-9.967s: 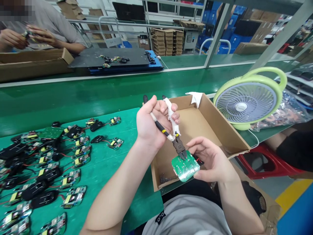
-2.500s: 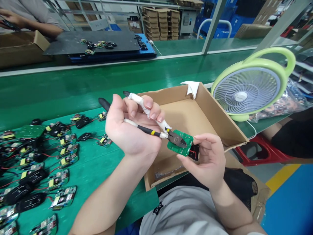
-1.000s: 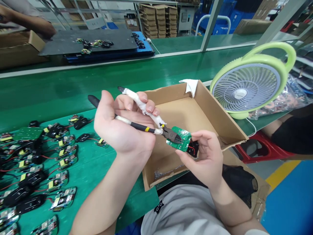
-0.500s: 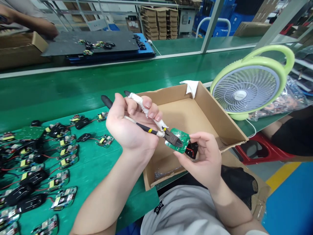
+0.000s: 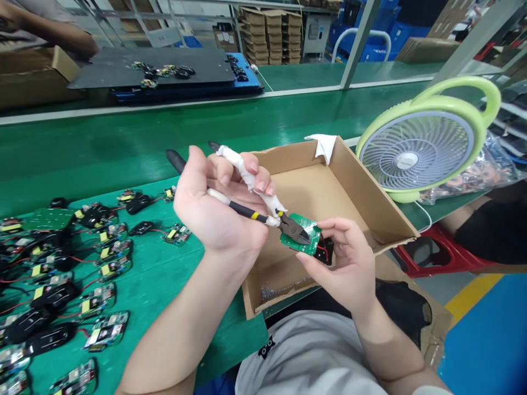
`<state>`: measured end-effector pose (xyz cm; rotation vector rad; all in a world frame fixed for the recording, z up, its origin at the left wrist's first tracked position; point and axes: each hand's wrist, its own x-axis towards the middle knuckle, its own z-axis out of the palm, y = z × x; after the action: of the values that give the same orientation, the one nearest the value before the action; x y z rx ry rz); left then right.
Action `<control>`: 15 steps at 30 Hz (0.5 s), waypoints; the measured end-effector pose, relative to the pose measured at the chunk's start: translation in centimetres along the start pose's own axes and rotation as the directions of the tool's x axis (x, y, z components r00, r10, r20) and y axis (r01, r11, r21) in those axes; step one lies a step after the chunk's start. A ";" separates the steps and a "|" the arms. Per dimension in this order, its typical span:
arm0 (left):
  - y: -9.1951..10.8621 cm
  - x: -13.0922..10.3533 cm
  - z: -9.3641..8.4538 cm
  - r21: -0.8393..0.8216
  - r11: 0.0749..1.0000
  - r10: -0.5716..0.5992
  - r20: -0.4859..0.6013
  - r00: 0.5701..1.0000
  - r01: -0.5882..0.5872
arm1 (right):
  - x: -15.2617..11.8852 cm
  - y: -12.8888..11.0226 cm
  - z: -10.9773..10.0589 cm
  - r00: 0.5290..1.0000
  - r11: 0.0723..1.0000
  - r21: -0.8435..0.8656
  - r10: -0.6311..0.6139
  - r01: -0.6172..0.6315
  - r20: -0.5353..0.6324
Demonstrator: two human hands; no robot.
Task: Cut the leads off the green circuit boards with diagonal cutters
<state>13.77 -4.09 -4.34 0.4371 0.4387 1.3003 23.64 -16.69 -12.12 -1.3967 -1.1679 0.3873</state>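
Note:
My left hand (image 5: 214,211) grips a pair of side cutters (image 5: 247,200) with black handles partly wrapped in white tape. The cutter jaws rest on the solder side of a small green circuit board (image 5: 302,238). My right hand (image 5: 348,263) holds that board by its edges, with a black part and a red wire tucked under it. Both hands hover over the front of an open cardboard box (image 5: 370,203). A little heap of cut metal bits (image 5: 280,289) lies in the box's near corner.
Several circuit boards with black parts and red wires (image 5: 69,269) lie on the green mat at left. A green table fan (image 5: 428,148) stands right of the box. Across the green conveyor (image 5: 123,142), another person's arm (image 5: 61,38) is beside a black tray (image 5: 148,68) and a carton.
Ten seconds ago the cutters pointed down at a flatter board. Since then my left hand has swung them near level. Over the last second both hands shifted slightly right and up.

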 end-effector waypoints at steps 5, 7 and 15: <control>0.8 0.0 0.1 -0.017 1.000 -0.001 -0.015 1.000 0.000 | 0.2 -0.1 -0.2 0.998 0.996 0.073 0.053 -0.055 0.021; 1.2 0.0 0.2 -0.032 0.999 0.001 -0.044 0.999 -0.002 | 0.3 0.0 -0.3 0.997 0.992 0.099 0.071 -0.074 0.036; 1.8 -0.1 0.3 -0.014 1.000 0.022 -0.101 0.995 -0.024 | 0.3 -0.2 -0.7 0.990 0.985 0.116 0.121 -0.128 0.067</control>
<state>12.44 -3.78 -3.07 0.3659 0.5091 1.3515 24.24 -16.90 -11.66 -1.3647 -1.0904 0.5824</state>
